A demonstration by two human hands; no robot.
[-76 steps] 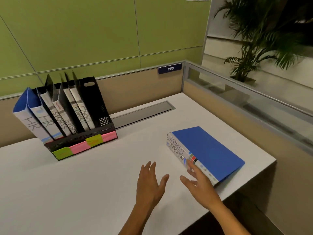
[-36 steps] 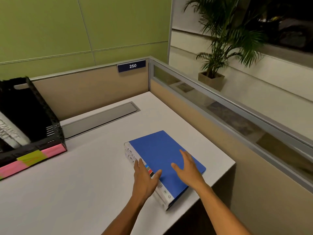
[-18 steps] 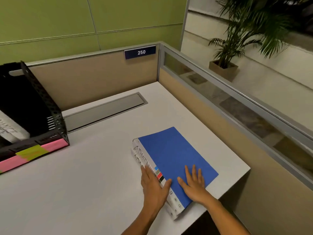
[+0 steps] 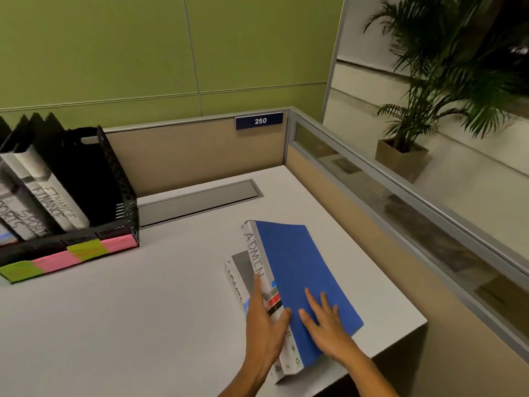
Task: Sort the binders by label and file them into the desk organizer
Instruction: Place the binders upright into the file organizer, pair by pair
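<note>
Nearest the camera, both forearms reach in from the bottom edge. L hand [image 4: 264, 319] grips the spine side of the top ADMIN binder [image 4: 297, 282]: thumb hooked over onto the spine's coloured label patch, fingers running along and under the spine. R hand [image 4: 323, 322] lies flat on the blue cover, fingers straight and spread, pressing down near the binder's near end.

Top ADMIN binder is tilted, spine edge lifted and skewed off the one beneath. Second ADMIN binder [image 4: 237, 282] lies flat on the white surface [image 4: 143, 325], w/ its white spine and a strip of grey showing to the left of the top one. Both sit near the surface's right front corner.

Further back on the left, the black desk organizer [image 4: 94, 179] stands on the surface, well apart from the ADMIN pair. Pink and yellow-green sticky labels [image 4: 86, 253] run along its front lip. Inside lean FINANCE binders [image 4: 54, 202] and, left of them, SPORTS binders [image 4: 17, 222], partly cut off by the frame edge. Rightmost slot holds no binder that I can see.

Behind, a grey cable-tray cover [image 4: 200, 200] is set into the surface. Beyond it, a tan partition w/ a blue "250" plate [image 4: 259, 120], green wall above. Far right, past the glass divider, a potted palm [image 4: 423, 104].
</note>
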